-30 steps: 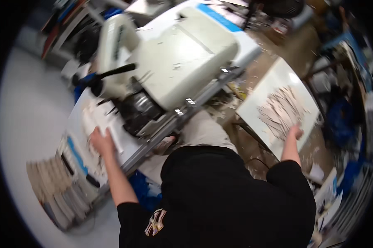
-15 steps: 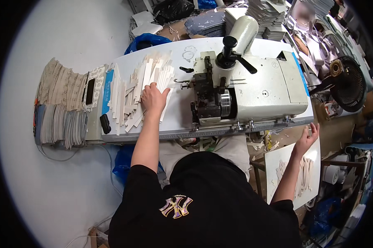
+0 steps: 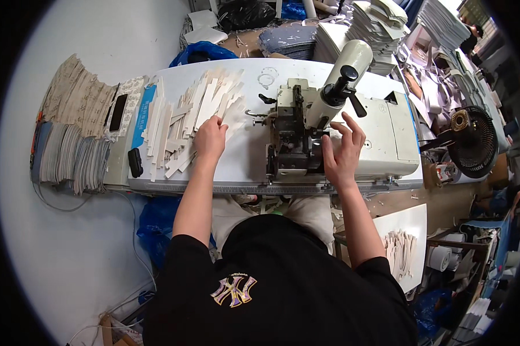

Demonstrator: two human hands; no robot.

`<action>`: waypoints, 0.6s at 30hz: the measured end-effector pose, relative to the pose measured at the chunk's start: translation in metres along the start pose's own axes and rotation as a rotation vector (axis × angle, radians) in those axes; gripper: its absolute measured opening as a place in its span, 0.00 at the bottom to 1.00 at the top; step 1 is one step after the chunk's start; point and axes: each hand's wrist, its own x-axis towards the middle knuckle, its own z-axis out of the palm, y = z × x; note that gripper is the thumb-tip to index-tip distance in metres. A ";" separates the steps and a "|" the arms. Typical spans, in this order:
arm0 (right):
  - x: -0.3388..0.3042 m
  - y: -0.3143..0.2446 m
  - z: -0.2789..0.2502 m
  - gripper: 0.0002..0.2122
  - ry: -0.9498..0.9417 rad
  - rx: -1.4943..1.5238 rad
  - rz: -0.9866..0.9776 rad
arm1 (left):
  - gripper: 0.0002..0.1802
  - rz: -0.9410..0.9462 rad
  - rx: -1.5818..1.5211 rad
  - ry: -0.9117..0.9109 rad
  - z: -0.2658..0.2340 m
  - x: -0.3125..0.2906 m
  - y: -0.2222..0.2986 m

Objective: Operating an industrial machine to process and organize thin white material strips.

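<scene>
A pile of thin pale strips [image 3: 182, 124] lies across the left part of the white worktable. Over its right edge my left hand [image 3: 210, 141] is closed, thumb and fingers pinched on a pale strip, which is blurred. To the right stands a light-grey skiving machine [image 3: 381, 135] with a thick upright tube and a black lever knob [image 3: 349, 73]. My right hand [image 3: 343, 153] is raised in front of the machine's round drum, fingers apart and holding nothing. It partly hides the drum; whether it touches the machine I cannot tell.
Stacked grey and beige sheets [image 3: 75, 155] and a dark phone [image 3: 119, 112] are at the far left. A small black object [image 3: 135, 162] lies near the table's front left. A black fan [image 3: 473, 141] stands right. More strips rest on a lower white board [image 3: 418, 230].
My right hand has come from beyond the table's right end to the machine's front. My left hand has closed its spread fingers at the pile's right edge.
</scene>
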 end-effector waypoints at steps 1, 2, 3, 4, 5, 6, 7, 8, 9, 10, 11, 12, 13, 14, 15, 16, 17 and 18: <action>-0.002 0.000 0.001 0.14 -0.012 -0.021 -0.016 | 0.19 0.007 0.000 0.004 -0.002 0.000 -0.001; -0.005 0.000 0.001 0.13 -0.026 -0.043 -0.029 | 0.17 -0.007 -0.008 0.020 -0.004 -0.002 -0.001; -0.006 0.001 0.000 0.13 -0.029 -0.049 -0.027 | 0.16 -0.019 -0.017 0.035 -0.007 -0.003 0.001; -0.007 0.001 0.000 0.13 -0.025 -0.036 -0.025 | 0.14 -0.030 -0.036 0.058 -0.010 -0.003 0.004; -0.007 0.001 0.000 0.12 -0.018 -0.026 -0.022 | 0.14 -0.023 -0.032 0.045 -0.015 -0.004 0.008; -0.006 0.001 -0.001 0.12 -0.016 -0.024 -0.009 | 0.13 0.013 -0.238 0.087 -0.021 -0.007 0.013; -0.006 0.001 -0.001 0.12 -0.006 -0.035 -0.008 | 0.13 0.048 -0.446 0.121 -0.027 -0.013 0.019; -0.005 0.002 -0.001 0.11 -0.003 -0.023 -0.014 | 0.14 0.077 -0.655 0.152 -0.032 -0.020 0.027; -0.005 0.002 -0.001 0.11 -0.002 -0.009 -0.020 | 0.14 0.078 -0.663 0.136 -0.037 -0.029 0.036; -0.004 0.002 -0.001 0.11 0.001 0.005 -0.033 | 0.15 0.245 -0.603 0.076 -0.045 -0.041 0.043; -0.004 0.001 -0.001 0.11 -0.004 -0.004 -0.026 | 0.17 0.411 -0.540 0.020 -0.053 -0.050 0.052; -0.004 0.001 -0.001 0.11 -0.009 -0.007 -0.036 | 0.17 0.410 -0.548 0.016 -0.059 -0.058 0.061; -0.004 0.001 -0.002 0.11 -0.015 -0.008 -0.046 | 0.18 0.513 -0.382 -0.018 -0.064 -0.065 0.069; -0.004 0.001 -0.002 0.11 -0.022 -0.011 -0.056 | 0.20 0.613 -0.213 -0.053 -0.068 -0.071 0.077; -0.004 0.001 -0.002 0.11 -0.022 -0.008 -0.054 | 0.22 0.727 -0.057 -0.062 -0.069 -0.074 0.084; -0.004 0.001 -0.002 0.10 -0.022 -0.010 -0.057 | 0.22 0.709 -0.040 -0.089 -0.069 -0.076 0.091; -0.004 0.001 -0.002 0.10 -0.021 -0.011 -0.057 | 0.23 0.735 -0.032 -0.082 -0.068 -0.077 0.096; -0.004 0.001 -0.002 0.10 -0.018 -0.017 -0.057 | 0.25 0.763 -0.023 -0.077 -0.067 -0.077 0.100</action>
